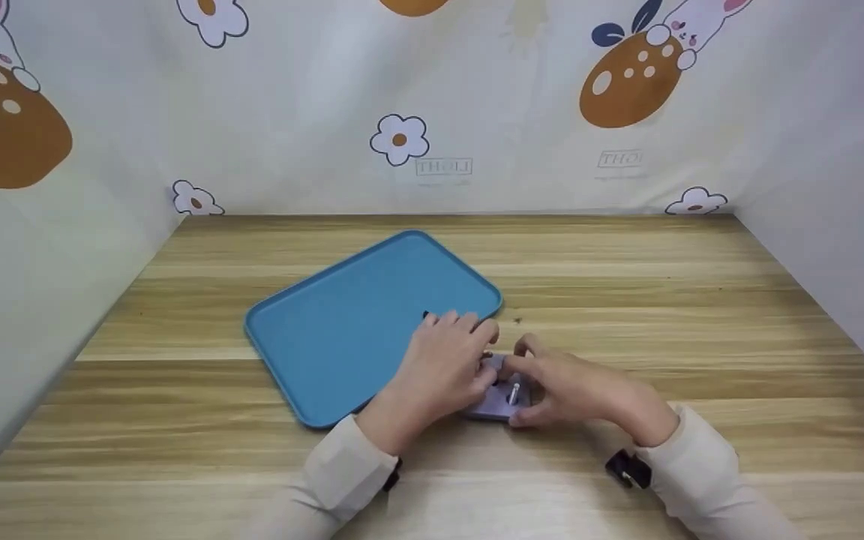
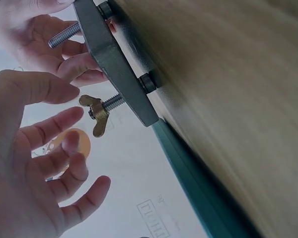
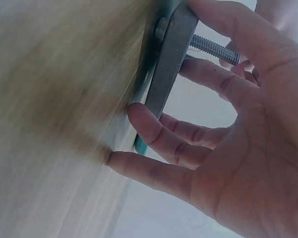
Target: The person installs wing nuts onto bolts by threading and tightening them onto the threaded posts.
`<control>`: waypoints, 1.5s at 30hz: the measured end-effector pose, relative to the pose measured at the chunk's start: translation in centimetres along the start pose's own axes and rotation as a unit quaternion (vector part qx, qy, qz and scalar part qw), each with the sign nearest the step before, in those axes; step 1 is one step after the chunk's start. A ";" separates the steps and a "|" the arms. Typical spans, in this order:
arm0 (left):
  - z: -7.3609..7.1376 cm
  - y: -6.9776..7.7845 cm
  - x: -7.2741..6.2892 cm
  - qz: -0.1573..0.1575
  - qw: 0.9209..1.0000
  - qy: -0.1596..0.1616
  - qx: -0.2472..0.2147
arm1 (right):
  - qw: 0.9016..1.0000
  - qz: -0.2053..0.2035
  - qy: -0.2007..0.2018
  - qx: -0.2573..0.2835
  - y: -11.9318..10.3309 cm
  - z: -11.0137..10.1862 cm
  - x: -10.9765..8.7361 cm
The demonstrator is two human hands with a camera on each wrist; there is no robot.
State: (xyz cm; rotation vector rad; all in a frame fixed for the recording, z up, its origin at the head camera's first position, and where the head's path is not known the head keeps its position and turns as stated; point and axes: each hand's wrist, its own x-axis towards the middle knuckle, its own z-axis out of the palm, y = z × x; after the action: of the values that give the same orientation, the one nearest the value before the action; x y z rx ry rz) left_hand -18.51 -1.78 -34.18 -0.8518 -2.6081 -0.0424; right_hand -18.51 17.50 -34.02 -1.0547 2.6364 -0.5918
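Note:
A grey metal block [image 1: 490,407] lies on the table between both hands, with two threaded bolts standing up from it. One bolt [image 2: 64,35] is bare; a brass wing nut [image 2: 97,115] sits near the end of the other. My left hand [image 1: 443,367] is over the block's left part. Its thumb and forefinger tips are beside the wing nut with a small gap, its other fingers loosely bent. My right hand [image 1: 578,386] holds the block's right end between thumb and fingers, as the block [image 3: 171,59] in the right wrist view shows.
A blue tray [image 1: 342,330] lies at an angle on the wooden table [image 1: 627,285], behind and left of the block, its right corner close to the left hand. Patterned cloth [image 1: 297,112] encloses the back and sides.

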 end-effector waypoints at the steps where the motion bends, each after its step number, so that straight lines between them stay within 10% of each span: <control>1: 0.0 0.0 0.0 -0.002 1.000 0.000 0.003 | 1.000 0.000 0.000 0.001 0.0 0.0 0.0; 45: 0.0 0.3 0.1 -0.008 1.000 -0.004 0.002 | 1.000 -0.001 0.001 -0.002 0.0 0.1 0.0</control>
State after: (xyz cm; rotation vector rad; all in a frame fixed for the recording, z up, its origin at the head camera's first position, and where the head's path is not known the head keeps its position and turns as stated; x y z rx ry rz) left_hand -18.37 -1.51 -34.16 -0.8320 -2.6218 -0.0369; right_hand -18.47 17.47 -34.07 -1.0577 2.6394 -0.5882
